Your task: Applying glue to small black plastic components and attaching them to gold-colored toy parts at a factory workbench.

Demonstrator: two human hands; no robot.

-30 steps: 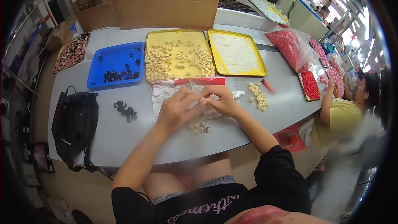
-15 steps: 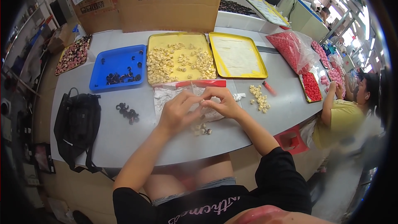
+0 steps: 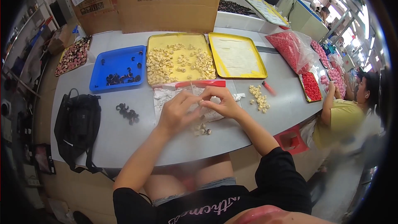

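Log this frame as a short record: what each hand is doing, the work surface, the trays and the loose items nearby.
left hand: fingertips pinched on a small pale piece, meeting the right
right hand: pinching the same small piece
under hands: clear bag with red strip
surface: grey table
trays: blue tray with dark pieces; yellow tray with cream pieces; second yellow tray, no pieces
loose: dark pieces; cream pile; black bag

My grey desk (image 3: 124, 137) carries a blue tray (image 3: 118, 68), two yellow trays, one full of pale pieces (image 3: 179, 60) and one nearly bare (image 3: 236, 56), and a clear bag (image 3: 182, 99) in front of me. A black bag (image 3: 78, 128) lies at my left, dark pieces (image 3: 127, 113) beside it. Loose pale pieces (image 3: 260, 97) and a red bag (image 3: 290, 49) lie to my right.
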